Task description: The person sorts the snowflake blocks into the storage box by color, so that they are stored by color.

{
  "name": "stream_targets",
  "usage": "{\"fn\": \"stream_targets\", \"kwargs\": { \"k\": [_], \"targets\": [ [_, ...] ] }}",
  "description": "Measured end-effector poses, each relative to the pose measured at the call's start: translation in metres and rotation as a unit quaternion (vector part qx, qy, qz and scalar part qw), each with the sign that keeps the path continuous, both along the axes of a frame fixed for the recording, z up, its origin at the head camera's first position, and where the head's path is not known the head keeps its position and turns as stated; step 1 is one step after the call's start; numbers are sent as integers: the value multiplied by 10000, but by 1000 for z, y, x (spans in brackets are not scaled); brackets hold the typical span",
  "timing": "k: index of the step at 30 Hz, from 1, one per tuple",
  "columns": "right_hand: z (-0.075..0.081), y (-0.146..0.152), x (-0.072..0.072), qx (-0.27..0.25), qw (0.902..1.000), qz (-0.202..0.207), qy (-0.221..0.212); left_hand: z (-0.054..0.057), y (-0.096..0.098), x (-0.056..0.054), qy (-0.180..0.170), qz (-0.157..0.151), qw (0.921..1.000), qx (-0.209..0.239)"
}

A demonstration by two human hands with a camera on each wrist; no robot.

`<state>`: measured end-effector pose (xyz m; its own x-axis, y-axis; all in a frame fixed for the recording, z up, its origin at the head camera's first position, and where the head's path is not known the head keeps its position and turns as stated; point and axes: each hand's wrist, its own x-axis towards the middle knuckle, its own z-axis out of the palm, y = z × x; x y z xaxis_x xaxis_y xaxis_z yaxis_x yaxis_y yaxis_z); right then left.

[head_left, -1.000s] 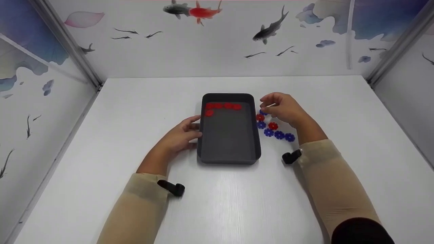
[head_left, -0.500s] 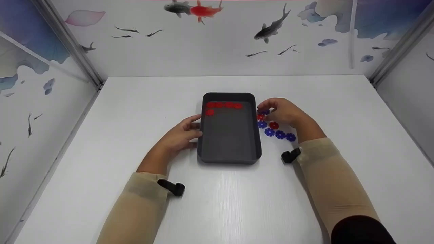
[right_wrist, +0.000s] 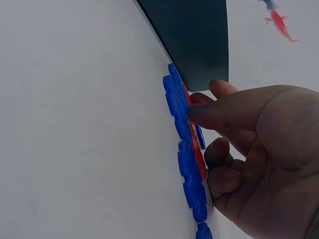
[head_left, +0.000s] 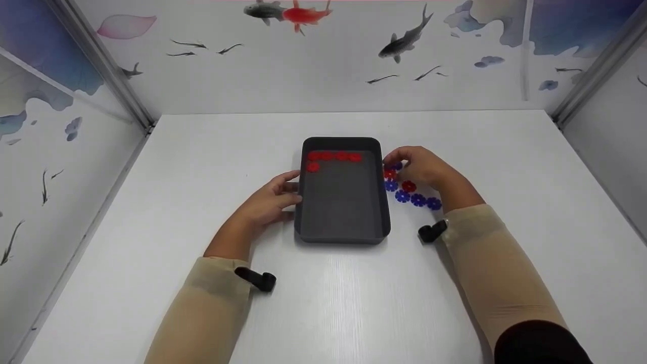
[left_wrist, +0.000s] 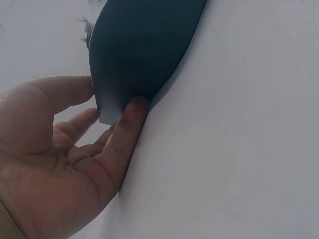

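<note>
Head: blue discs (head_left: 402, 197) by right hand (head_left: 423, 167)

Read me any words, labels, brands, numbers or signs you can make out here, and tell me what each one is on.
None: no text can be read in any view.
Dark grey rectangular tray: no lettering visible.
Red flower-shaped discs and blue flower-shaped discs: none readable; too small to rule out tiny marks.
Black wrist devices: nothing legible.
Back wall: fish pictures, no writing.

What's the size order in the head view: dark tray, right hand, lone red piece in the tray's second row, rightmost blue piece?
1. Dark tray
2. Right hand
3. Lone red piece and rightmost blue piece: too alike to rank
</note>
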<state>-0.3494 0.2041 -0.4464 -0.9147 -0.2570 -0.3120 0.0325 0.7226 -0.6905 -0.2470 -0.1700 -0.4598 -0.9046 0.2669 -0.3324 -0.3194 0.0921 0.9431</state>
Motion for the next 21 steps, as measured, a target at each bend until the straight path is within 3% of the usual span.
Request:
{"fn": "stream_targets", "kwargs": {
  "k": [21],
  "targets": [
    [7, 4, 5, 632, 9978, 95, 179, 1, 0, 0, 31, 17, 9999, -126]
  ]
}}
